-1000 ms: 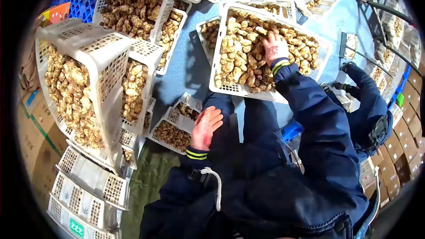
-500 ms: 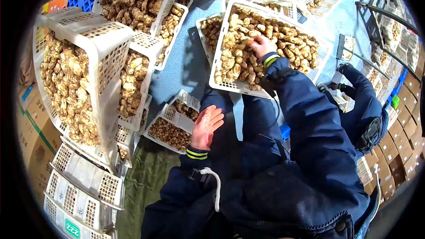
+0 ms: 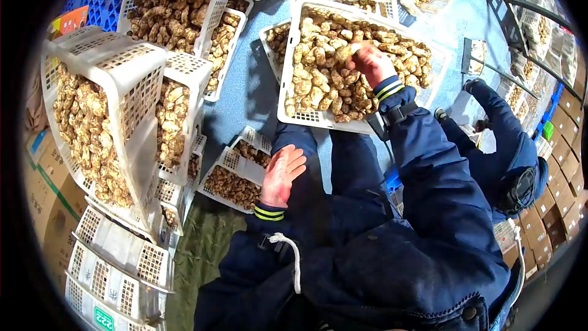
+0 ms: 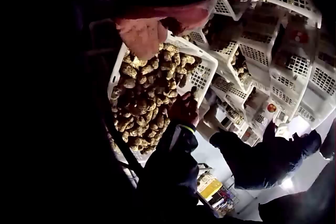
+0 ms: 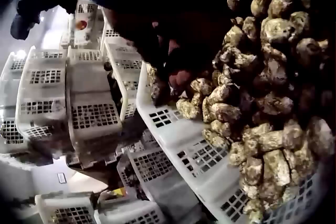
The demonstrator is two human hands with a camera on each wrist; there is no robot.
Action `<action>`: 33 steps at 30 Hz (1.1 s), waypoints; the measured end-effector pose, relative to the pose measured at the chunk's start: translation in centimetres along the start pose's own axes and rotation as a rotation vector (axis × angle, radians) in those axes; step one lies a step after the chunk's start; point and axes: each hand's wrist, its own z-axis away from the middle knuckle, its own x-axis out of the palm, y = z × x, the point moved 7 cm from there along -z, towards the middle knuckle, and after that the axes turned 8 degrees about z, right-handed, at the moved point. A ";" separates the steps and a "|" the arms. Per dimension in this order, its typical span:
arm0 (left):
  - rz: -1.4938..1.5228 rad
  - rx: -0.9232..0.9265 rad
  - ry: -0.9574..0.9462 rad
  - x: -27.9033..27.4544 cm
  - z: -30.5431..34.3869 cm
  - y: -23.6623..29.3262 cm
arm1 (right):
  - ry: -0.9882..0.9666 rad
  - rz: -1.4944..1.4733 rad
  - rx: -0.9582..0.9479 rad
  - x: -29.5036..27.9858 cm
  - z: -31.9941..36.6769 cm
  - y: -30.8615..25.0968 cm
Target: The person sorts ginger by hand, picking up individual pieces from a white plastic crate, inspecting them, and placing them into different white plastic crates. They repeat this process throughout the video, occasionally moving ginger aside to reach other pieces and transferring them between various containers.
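Note:
A white plastic crate (image 3: 283, 95) full of knobbly brown-and-cream mushrooms (image 3: 312, 79) stands in front of the person's knees. Over its middle is my right hand (image 3: 370, 64), fingers curled. In the right wrist view the fingers pinch one mushroom (image 5: 153, 83) beside the crate wall (image 5: 181, 140), much of the hand being in shadow. My left hand (image 3: 283, 175) hovers by the left thigh, palm up, its fingers straight and holding nothing. In the left wrist view this hand (image 4: 143, 34) overlaps the crate's edge.
Tilted crates of mushrooms (image 3: 141, 92) are stacked at the left, above more white crates (image 3: 116, 251). Further mushroom crates (image 3: 211, 18) stand at the back left. A smaller crate (image 3: 229, 187) lies low near the left hand. At the right, another person (image 3: 502, 141) crouches beside cardboard boxes (image 3: 560, 190).
My right hand has gone from lying spread on the mushrooms to curled fingers pinching one, with the wrist turned. My left hand stays palm up in the same place.

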 end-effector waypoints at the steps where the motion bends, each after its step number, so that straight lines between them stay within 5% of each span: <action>1: -0.006 0.003 -0.006 0.2 0.1 0.1 | 0.063 -0.077 -0.058 -0.7 -0.2 -0.6; 3: -0.006 0.009 -0.010 0.2 0.1 0.0 | 0.348 -0.280 -0.179 -3.5 -0.5 -1.5; 6: 0.027 -0.010 -0.029 0.2 0.1 -0.2 | 0.389 0.428 -0.114 -1.1 0.9 0.4; 7: 0.030 -0.015 -0.030 0.1 0.1 -0.5 | 0.235 0.739 -0.236 2.1 0.9 2.1; 8: 0.018 0.000 -0.012 -0.1 0.0 -0.6 | 0.198 1.637 -0.110 6.1 1.6 2.3; 9: 0.003 0.015 0.004 -0.3 -0.2 -0.7 | -0.044 1.652 -0.272 8.8 2.1 4.6; 11: -0.021 0.063 -0.073 -0.7 -0.7 -0.5 | -0.126 1.785 -0.502 11.3 3.2 7.5; 13: -0.073 0.160 0.068 -2.0 -1.4 0.4 | -0.205 1.823 -0.519 9.5 2.6 10.0; 15: -0.149 0.216 0.123 -2.3 -1.9 1.9 | -0.177 1.681 -0.477 8.5 3.6 6.8; 16: -0.172 0.247 0.141 -2.9 -2.6 2.4 | -0.047 1.461 -0.408 6.9 4.3 4.0; 17: -0.194 0.287 0.157 -3.5 -3.3 3.0 | 0.089 1.589 -0.614 4.9 4.9 1.2; 18: -0.229 0.297 0.169 -3.3 -3.5 3.7 | 0.303 1.575 -0.582 3.8 6.8 -3.8; 19: -0.215 0.302 0.113 -2.4 -3.7 4.3 | 0.570 1.409 -0.639 -0.7 8.6 -5.9; 20: -0.243 0.305 0.093 -1.8 -4.4 4.7 | 0.790 1.572 -0.448 -4.2 10.7 -8.4; 21: -0.272 0.307 0.073 -0.9 -5.5 5.2 | 0.915 1.300 -0.551 -10.2 12.3 -8.6; 23: -0.242 0.381 0.028 1.6 -7.9 6.3 | 1.189 1.637 -0.346 -18.3 15.5 -8.6; 25: -0.316 0.496 -0.037 3.4 -11.6 7.0 | 1.017 0.907 -0.248 -30.0 15.5 -1.5; 26: -0.684 0.526 0.045 3.0 -14.8 7.7 | 0.925 0.674 -0.039 -30.0 15.1 0.3; 27: -0.646 0.612 -0.106 5.3 -15.8 8.2 | 0.814 0.441 0.165 -29.1 15.0 2.6; 28: -0.762 0.688 -0.146 6.7 -15.6 8.6 | 0.800 0.371 -0.134 -28.1 14.3 2.7; 30: -0.823 0.917 -0.316 7.7 -16.2 8.8 | 1.000 0.325 -0.013 -28.9 15.1 3.5; 31: -1.057 1.041 -0.253 8.8 -14.5 9.6 | 1.039 0.284 0.045 -28.3 15.4 3.4; 33: -1.114 0.971 -0.172 10.1 -12.8 10.0 | 0.928 0.124 -0.190 -26.2 15.2 1.4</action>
